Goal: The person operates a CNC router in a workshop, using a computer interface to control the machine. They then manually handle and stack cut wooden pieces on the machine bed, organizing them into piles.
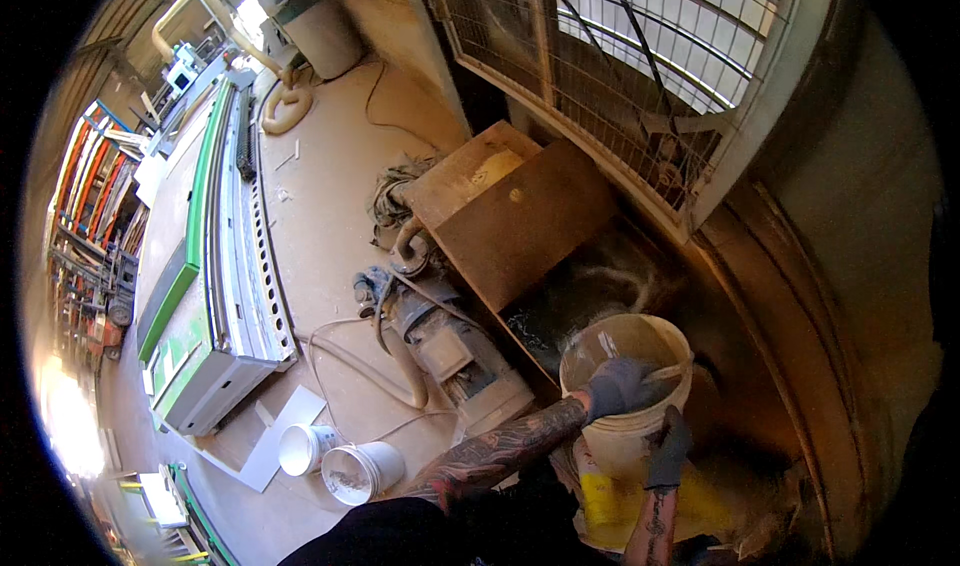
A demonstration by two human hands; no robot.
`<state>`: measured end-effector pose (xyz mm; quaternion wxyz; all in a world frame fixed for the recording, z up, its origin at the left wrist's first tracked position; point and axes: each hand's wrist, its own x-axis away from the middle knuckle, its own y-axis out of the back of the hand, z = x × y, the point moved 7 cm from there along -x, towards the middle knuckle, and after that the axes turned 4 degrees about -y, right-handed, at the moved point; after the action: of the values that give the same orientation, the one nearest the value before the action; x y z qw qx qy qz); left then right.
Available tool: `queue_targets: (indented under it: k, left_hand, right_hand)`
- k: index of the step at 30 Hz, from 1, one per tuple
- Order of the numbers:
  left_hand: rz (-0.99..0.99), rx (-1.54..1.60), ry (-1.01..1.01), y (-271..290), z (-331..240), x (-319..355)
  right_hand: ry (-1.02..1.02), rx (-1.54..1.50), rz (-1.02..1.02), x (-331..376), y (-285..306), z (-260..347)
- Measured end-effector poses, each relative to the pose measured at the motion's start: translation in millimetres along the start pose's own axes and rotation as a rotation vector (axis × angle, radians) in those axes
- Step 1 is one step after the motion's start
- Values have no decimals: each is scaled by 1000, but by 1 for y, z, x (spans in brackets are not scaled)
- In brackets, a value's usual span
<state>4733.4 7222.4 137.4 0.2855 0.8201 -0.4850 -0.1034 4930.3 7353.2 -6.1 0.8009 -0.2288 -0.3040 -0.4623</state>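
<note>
A white plastic bucket (625,436) stands in front of me, tilted a little, with pale residue on its inner wall. My left hand (615,390), in a grey glove, reaches across the near rim into the bucket's mouth. Its fingers look curled; a pale, stick-like piece shows beside them, but what they grip is unclear. My right hand (668,451), also gloved, closes on the bucket's near right side just under the rim. Beyond the bucket lies a dark, wet-looking open tank (560,311), partly covered by a brown rusty metal box (515,226). Something yellow (600,501) is below the bucket.
A dusty motor pump (440,351) with hoses sits left of the tank. Two white buckets (365,471) are on the floor at lower left. A long green-and-white machine (205,296) runs along the left. A wire-mesh guard (640,56) rises behind the tank.
</note>
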Motion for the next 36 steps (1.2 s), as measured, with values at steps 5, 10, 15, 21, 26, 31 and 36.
queue_targets:
  k: [5, 10, 15, 21, 26, 31, 36]
  left_hand:
    - [-191, 55, -53, 18, 18, -10]
    - [-226, -91, -33, 40, 27, -12]
    - [-346, -210, -9, 56, 43, 5]
    - [-432, -349, 37, 61, 51, 16]
    - [-590, -354, -33, 81, 78, 26]
    - [-554, -276, 128, 99, 132, 28]
    - [-454, -155, 198, 128, 191, 33]
  right_hand:
    - [83, 80, 88, 28, -51, 46]
    - [101, 121, 173, 24, -86, 58]
    - [194, 135, 233, 33, -125, 72]
    - [191, 166, 345, 14, -172, 71]
    - [149, 145, 416, 12, -223, 71]
    - [68, 184, 449, 5, -265, 54]
    - [-121, 53, 576, -15, -320, 27]
